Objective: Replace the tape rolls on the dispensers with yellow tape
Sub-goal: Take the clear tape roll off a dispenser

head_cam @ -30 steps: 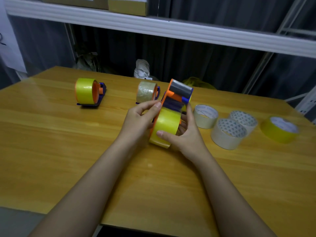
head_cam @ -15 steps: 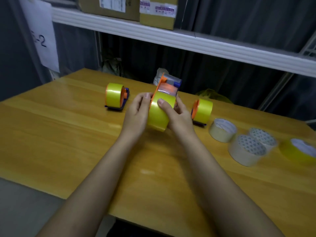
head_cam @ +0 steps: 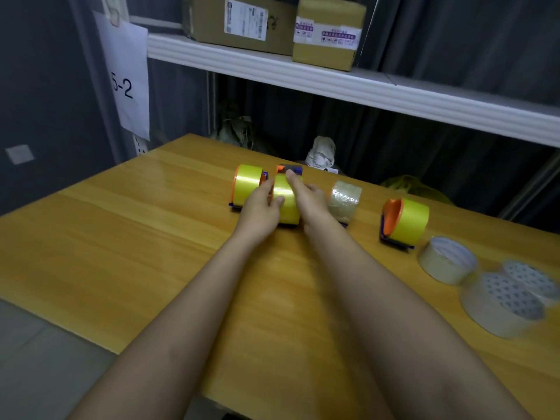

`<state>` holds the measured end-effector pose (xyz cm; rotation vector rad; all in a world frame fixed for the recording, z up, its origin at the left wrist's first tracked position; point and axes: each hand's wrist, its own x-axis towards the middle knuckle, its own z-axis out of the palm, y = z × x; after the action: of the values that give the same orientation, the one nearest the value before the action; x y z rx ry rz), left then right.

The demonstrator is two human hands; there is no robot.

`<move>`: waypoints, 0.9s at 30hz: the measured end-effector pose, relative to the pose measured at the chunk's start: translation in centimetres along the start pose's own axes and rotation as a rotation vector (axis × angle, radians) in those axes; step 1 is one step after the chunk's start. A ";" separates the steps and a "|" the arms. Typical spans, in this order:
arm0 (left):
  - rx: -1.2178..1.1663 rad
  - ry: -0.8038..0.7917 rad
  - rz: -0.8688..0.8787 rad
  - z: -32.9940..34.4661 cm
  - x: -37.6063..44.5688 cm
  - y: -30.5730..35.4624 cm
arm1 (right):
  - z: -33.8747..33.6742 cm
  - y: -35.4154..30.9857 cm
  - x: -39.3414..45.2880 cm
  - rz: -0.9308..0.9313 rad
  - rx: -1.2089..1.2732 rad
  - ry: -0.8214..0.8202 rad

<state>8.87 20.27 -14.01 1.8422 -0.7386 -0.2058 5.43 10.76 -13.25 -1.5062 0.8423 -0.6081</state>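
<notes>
Four dispensers (head_cam: 404, 221) on wooden table (head_cam: 127, 237), shelf (head_cam: 333, 83) above.

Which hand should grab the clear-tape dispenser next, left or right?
Right. The right hand sits directly beside the clear-tape dispenser; the left hand is on the far side of the held yellow-tape dispenser, so it would have to cross over.
</notes>
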 end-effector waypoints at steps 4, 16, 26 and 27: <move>0.094 0.041 0.002 0.2 1.3 0.2 | -0.3 -1.2 0.1 -0.063 -0.228 -0.010; 0.591 0.249 0.337 0.5 0.5 1.4 | -8.9 -0.6 2.2 -0.304 -1.166 -0.075; 0.355 0.140 0.275 1.4 -1.4 3.3 | -10.1 -1.0 -1.1 -0.613 -1.020 0.056; 0.303 0.136 0.260 1.5 -1.7 3.6 | -10.3 -1.5 -1.9 -0.651 -0.937 0.102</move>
<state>5.44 19.29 -11.67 1.9962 -0.9434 0.2094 -3.66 6.05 -10.40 -2.6764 0.7341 -0.8125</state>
